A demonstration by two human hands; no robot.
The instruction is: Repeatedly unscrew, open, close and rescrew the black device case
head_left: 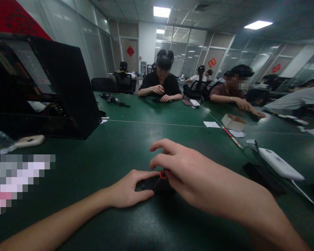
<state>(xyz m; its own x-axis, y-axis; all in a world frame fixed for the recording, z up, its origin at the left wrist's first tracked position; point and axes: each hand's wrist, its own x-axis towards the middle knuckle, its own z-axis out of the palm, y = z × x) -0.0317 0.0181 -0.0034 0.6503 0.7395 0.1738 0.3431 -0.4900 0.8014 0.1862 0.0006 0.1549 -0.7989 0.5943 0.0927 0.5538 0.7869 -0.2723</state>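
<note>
My right hand [185,170] holds a small screwdriver [163,174] with a red and black handle, its fingers bent around the top. The thin metal shaft slants down to the left, and its tip is at a flat black part [146,184] lying on the table. I cannot tell whether the tip sits in a screw. On the left end of that part, my left hand [127,191] grips it between thumb and forefinger. My right hand covers much of the black part's far right side.
The green table [115,146] stretches ahead. A black cabinet [68,87] stands at the left. To the right lie a white power bank [279,164] with cables, an open cardboard box [234,122] and paper scraps. Several people work nearby, one across the table [159,83].
</note>
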